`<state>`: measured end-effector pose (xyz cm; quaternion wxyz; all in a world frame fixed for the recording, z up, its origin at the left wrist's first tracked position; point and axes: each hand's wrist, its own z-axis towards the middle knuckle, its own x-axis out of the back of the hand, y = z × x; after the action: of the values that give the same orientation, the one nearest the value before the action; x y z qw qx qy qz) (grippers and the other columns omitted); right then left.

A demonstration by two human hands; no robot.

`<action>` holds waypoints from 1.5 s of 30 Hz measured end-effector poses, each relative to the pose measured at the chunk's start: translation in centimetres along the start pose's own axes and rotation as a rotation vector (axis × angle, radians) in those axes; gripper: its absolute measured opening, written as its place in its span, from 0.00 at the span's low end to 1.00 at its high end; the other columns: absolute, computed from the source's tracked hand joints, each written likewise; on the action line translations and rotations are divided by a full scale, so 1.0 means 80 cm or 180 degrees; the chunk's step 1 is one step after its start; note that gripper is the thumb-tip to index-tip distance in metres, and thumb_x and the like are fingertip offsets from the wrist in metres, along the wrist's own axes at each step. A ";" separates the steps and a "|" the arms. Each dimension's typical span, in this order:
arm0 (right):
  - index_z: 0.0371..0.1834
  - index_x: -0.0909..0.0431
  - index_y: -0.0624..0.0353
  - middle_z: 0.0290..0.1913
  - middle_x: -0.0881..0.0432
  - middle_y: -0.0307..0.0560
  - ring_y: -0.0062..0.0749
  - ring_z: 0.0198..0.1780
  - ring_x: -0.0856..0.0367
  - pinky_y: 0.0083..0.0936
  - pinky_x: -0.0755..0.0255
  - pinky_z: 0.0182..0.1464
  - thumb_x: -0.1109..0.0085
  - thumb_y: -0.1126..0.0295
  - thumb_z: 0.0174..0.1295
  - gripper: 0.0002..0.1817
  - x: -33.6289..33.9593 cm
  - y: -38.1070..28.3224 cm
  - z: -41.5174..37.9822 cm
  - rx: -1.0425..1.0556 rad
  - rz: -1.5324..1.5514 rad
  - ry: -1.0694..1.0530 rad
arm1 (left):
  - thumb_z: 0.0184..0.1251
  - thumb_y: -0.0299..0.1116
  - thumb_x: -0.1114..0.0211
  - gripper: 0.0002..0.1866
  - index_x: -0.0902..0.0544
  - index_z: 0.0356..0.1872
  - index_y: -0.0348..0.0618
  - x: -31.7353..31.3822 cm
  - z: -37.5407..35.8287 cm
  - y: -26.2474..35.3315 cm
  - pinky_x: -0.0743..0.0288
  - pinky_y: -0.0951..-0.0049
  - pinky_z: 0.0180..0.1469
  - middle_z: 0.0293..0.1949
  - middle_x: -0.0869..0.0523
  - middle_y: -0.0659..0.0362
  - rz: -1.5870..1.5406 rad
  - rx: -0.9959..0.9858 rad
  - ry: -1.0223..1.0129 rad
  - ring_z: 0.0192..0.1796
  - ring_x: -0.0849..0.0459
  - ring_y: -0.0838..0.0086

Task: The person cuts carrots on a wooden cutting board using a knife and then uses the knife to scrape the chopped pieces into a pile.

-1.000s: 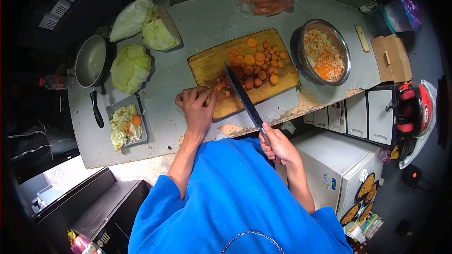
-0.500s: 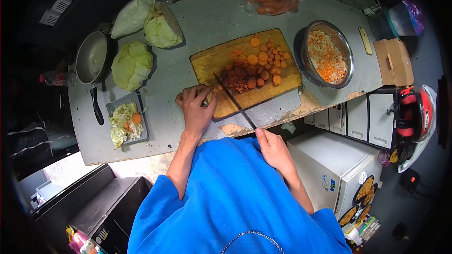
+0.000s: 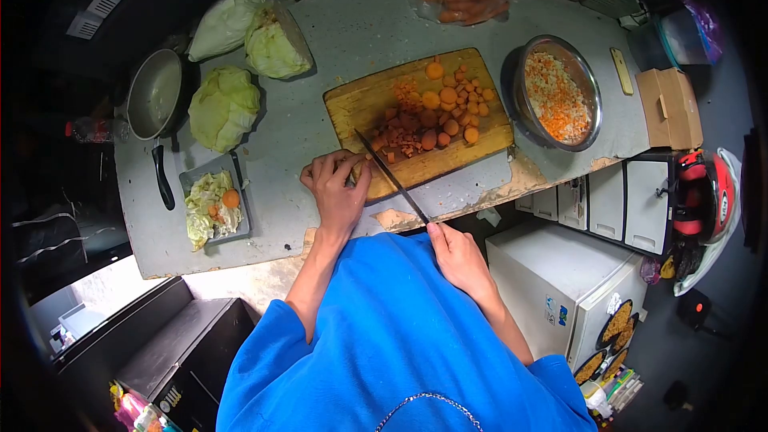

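My right hand is closed around the handle of a long knife, whose blade slants over the front left part of a wooden cutting board. Beside the blade, my left hand rests at the board's left corner, fingers curled down on a piece of carrot, mostly hidden under the fingertips. Diced carrot lies just right of the blade. Farther right on the board are several carrot slices and chunks.
A metal bowl of chopped vegetables stands right of the board; a bag of carrots lies behind. To the left are cabbages, a frying pan and a grey tray with cabbage scraps and carrot. The table's front edge is chipped.
The knife and my right hand have shifted slightly left, the blade tip coming closer to my left fingers. My left hand stays nearly in place on the carrot.
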<state>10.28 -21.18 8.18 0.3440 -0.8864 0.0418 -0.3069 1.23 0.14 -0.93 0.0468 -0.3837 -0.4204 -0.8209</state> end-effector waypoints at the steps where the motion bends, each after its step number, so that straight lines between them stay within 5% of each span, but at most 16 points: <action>1: 0.47 0.18 0.65 0.37 0.15 0.72 0.74 0.45 0.17 0.59 0.24 0.47 0.56 0.50 0.84 0.26 0.001 -0.001 0.000 -0.0002 -0.0029 0.0002 | 0.62 0.35 0.22 0.07 0.06 0.39 0.48 0.000 -0.001 -0.001 0.43 0.57 0.65 0.44 0.11 0.63 -0.0017 -0.0004 -0.0014 0.53 0.20 0.66; 14: 0.42 0.20 0.66 0.33 0.17 0.74 0.76 0.40 0.18 0.63 0.26 0.42 0.57 0.52 0.84 0.26 -0.004 0.001 0.009 0.0105 -0.0876 0.0102 | 0.61 0.35 0.22 0.08 0.06 0.39 0.46 -0.004 0.002 -0.002 0.42 0.56 0.64 0.43 0.11 0.61 -0.0063 -0.0076 0.0007 0.52 0.20 0.65; 29: 0.40 0.22 0.66 0.31 0.20 0.70 0.73 0.39 0.19 0.52 0.28 0.37 0.54 0.53 0.84 0.25 -0.016 0.020 0.015 0.0333 -0.0101 0.0329 | 0.63 0.35 0.22 0.08 0.04 0.41 0.49 -0.005 -0.001 -0.001 0.44 0.59 0.65 0.42 0.11 0.62 -0.0200 0.0267 -0.0010 0.51 0.19 0.66; 39: 0.39 0.22 0.65 0.30 0.20 0.69 0.73 0.37 0.20 0.53 0.28 0.36 0.54 0.53 0.84 0.25 -0.024 0.019 0.015 0.0399 -0.0080 0.0307 | 0.66 0.35 0.23 0.08 0.04 0.43 0.49 -0.005 -0.003 0.000 0.45 0.59 0.66 0.42 0.11 0.62 -0.0234 0.0268 -0.0045 0.51 0.20 0.68; 45: 0.39 0.21 0.67 0.31 0.17 0.70 0.74 0.39 0.17 0.57 0.26 0.39 0.56 0.53 0.84 0.26 -0.018 -0.004 0.011 0.0104 -0.0835 0.0221 | 0.65 0.33 0.23 0.08 0.04 0.43 0.48 -0.002 -0.002 0.000 0.44 0.60 0.65 0.42 0.11 0.62 -0.0234 0.0190 -0.0105 0.50 0.20 0.68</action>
<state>9.57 -19.98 7.13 0.3137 -0.8673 -0.0676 -0.3804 1.23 -0.03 -1.11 0.0211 -0.3799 -0.4592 -0.8028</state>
